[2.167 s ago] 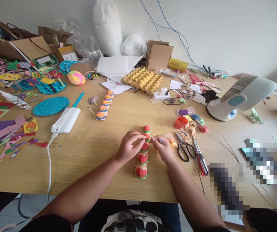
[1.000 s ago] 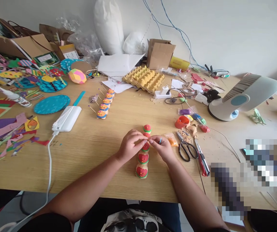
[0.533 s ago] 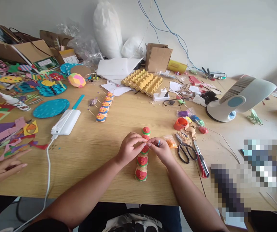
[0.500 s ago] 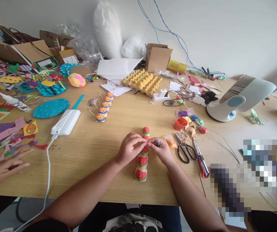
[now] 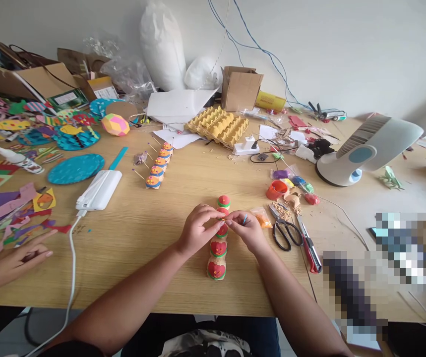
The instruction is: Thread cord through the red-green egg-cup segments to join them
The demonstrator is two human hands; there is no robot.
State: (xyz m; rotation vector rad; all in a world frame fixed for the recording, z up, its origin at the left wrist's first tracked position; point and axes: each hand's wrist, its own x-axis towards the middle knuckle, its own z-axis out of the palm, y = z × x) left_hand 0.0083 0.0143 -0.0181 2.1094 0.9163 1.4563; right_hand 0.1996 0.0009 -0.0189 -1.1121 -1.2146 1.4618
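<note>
Dead centre of the frame, both hands meet over the red-and-green cup caterpillar (image 5: 217, 258), which lies in a line on the wooden table (image 5: 149, 233). The left hand (image 5: 198, 229) has its fingertips pinched together just above the middle segments; what sits between them is too small to tell. The right hand (image 5: 249, 230) is clamped on a thin blue sliver (image 5: 244, 218), touching the left fingertips. The scissors (image 5: 286, 231) lie just right. At lower left, another person's hand (image 5: 15, 255) rests flat on the table.
</note>
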